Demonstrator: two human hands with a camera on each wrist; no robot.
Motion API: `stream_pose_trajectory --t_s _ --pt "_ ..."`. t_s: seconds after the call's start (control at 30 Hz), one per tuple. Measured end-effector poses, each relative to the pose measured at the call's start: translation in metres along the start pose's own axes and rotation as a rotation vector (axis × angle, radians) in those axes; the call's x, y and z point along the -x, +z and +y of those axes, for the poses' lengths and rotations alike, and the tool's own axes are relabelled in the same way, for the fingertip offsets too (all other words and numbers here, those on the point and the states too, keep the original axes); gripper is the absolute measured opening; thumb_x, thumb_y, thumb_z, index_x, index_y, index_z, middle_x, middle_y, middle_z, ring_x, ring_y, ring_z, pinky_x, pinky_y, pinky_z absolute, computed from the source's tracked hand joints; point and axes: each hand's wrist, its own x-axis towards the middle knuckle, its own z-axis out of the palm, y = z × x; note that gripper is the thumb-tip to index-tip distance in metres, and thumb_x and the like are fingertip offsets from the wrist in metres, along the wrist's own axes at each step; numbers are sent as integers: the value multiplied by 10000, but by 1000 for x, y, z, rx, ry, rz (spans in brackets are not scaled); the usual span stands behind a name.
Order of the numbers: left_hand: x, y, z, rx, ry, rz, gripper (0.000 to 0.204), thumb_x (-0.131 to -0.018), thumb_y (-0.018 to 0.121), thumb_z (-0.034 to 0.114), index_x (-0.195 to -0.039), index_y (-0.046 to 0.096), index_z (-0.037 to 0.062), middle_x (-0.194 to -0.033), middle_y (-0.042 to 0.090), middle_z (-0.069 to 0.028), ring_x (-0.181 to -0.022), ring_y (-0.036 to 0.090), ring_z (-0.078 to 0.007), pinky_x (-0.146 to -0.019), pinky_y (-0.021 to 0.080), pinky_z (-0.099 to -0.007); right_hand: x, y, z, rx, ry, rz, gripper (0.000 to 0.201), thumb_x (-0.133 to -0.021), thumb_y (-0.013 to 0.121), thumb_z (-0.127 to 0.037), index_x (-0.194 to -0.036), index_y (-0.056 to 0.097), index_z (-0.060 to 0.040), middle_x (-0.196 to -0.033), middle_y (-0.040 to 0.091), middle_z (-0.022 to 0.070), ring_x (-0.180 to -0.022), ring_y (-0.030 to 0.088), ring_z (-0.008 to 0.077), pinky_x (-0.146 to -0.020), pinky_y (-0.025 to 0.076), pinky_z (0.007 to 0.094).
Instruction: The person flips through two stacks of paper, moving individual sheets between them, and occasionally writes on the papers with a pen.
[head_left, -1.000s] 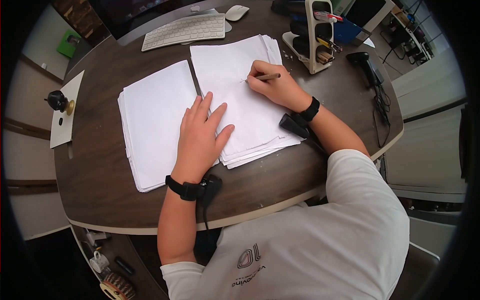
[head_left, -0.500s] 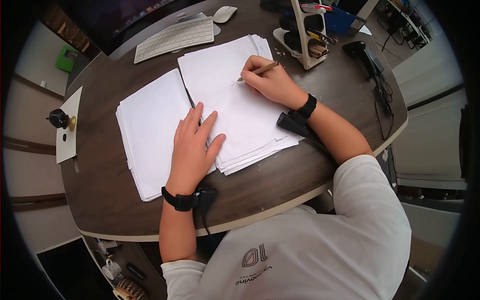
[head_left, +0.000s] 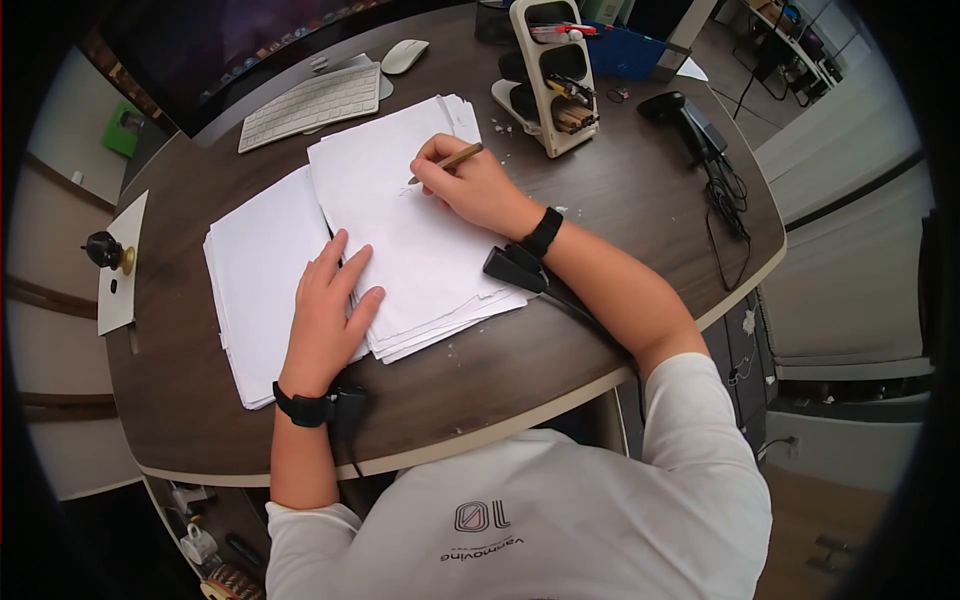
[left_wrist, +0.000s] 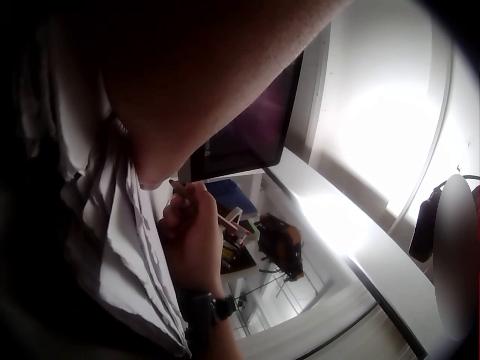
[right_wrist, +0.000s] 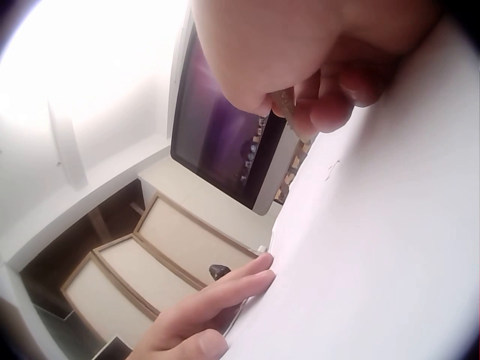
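In the head view my right hand pinches a brown pencil between thumb and fingers. Its tip is at the upper part of a white paper stack, beside a few faint strokes. The right wrist view shows the pencil's pointed end under the curled fingers and a small dark mark on the sheet. My left hand lies flat with fingers spread, across the stack's left edge and a second paper stack. Both wrists wear black straps with cameras.
Behind the papers are a white keyboard, a mouse and a monitor. A pen holder stands at the back right, near eraser-like crumbs. Further right lies a black handheld scanner with a coiled cable.
The head view has swung, so the desk and both hands appear further left. The pencil slants more steeply, and the faint strokes show more clearly. The left hand stays flat on the papers.
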Motion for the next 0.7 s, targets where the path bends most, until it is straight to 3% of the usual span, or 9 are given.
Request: stream_pose_trajectory --t_s 0.1,0.2,0.47,0.7 --pt "1 0 2 -8 -13 1 504 -976 733 196 -1453 656 50 -1628 490 -237 -1446 510 -419 -1208 400 -471 3 0 0 64 -71 -15 244 -1011 699 -258 -1035 701 -15 -849 757 72 -736 697 142 -700 548 301" --pt "0 0 1 1 -18 3 499 -984 725 203 -1452 655 45 -1627 490 -240 -1442 512 -420 -1209 400 -470 1 1 -1 111 -78 -33 219 -1011 726 -247 -1032 709 -30 -800 719 24 -682 635 74 -617 497 265" --pt "0 3 4 -6 -31 -9 493 -999 715 227 -1453 653 47 -1632 484 -237 -1446 508 -419 -1210 397 -468 3 3 5 171 -140 -69 188 -970 754 -202 -988 731 -16 -830 757 72 -723 682 139 -674 542 299" --pt "0 3 1 -26 -16 -2 499 -1000 717 237 -1458 646 52 -1637 479 -230 -1434 512 -415 -1203 401 -472 2 2 4 210 -150 -43 181 -967 749 -191 -988 731 -12 -826 752 68 -715 670 134 -672 539 298"
